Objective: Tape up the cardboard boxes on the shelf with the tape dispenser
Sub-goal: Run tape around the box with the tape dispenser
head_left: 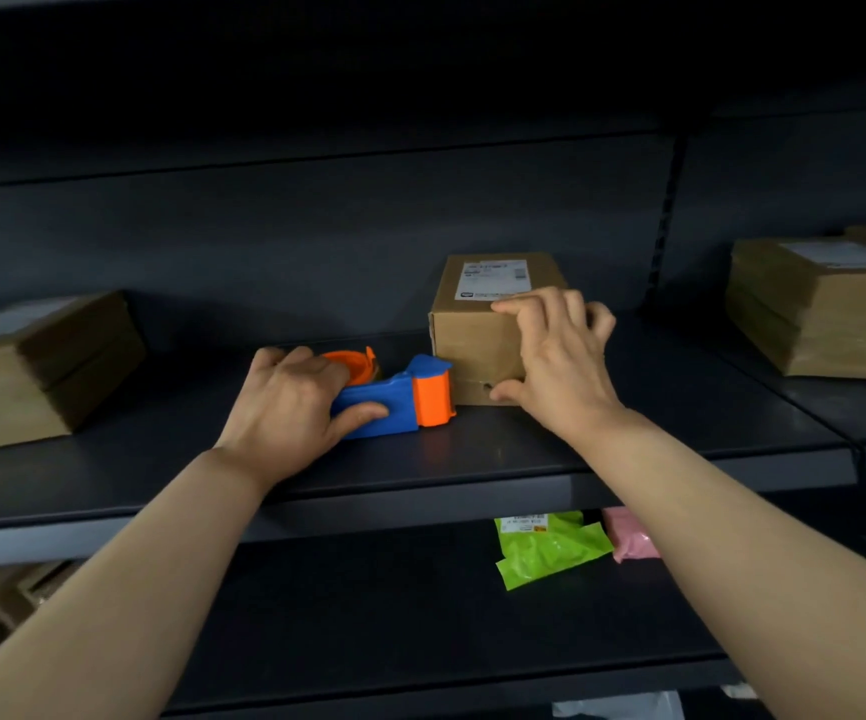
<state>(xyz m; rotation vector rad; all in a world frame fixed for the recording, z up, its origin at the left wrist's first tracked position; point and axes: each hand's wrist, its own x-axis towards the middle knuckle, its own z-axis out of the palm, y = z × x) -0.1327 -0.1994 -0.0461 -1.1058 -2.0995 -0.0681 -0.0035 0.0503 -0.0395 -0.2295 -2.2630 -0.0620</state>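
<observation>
1. The box point(477, 350), small and of brown cardboard, stands on the dark shelf point(524, 449). A white label point(495, 279) lies on its top, toward the back.
2. The right hand point(560, 361) grips the box. Its fingers curl over the top front edge near the right corner, and its thumb presses low on the front face, close to the shelf.
3. A thin seam runs low across the box's front, with a small dark mark just beside the thumb tip.
4. The dispenser point(394, 402) lies on the shelf just left of the box. It has a blue body, an orange head and an orange roll hub.
5. The orange head points at the box's lower left corner and sits just beside it - I cannot tell whether they touch.
6. The left hand point(290, 402) grasps the dispenser's blue handle at the end far from the box, fingers wrapped over the top and thumb along the near side.
7. Well left of the box, on the same shelf, sits the left stack point(41, 366) of flat brown boxes with a pale label on top.
8. Well right of the box, beyond a slotted upright, sits the right stack point(825, 314), also brown and labelled.
9. Below the box, one shelf down, lies a green bag point(545, 550). A pink bag point(628, 532) lies just right of it - the right forearm covers part of the pink one.
</observation>
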